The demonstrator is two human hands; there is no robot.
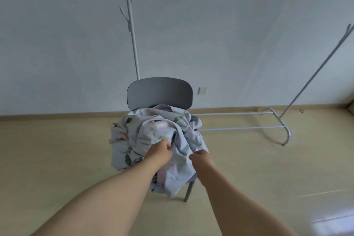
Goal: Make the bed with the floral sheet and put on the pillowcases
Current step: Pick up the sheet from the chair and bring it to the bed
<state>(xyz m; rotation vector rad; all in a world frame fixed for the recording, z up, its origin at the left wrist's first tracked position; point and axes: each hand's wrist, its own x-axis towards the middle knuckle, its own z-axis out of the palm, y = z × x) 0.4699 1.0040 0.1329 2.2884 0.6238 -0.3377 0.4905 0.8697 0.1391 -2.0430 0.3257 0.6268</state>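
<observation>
A crumpled pale blue floral sheet [153, 130] is heaped on the seat of a grey chair [160, 93] and hangs down over its front. My left hand [160, 150] grips a fold near the middle of the heap, fingers curled into the cloth. My right hand [201, 157] grips the sheet's right side, its fingers tucked into the fabric and partly hidden. No bed or pillows are in view.
A white clothes rack [275, 126] stands on the floor behind and to the right of the chair, with a tall post [132, 30] rising behind the backrest. A wall socket [202, 90] sits low on the wall. Pale wood floor surrounds the chair.
</observation>
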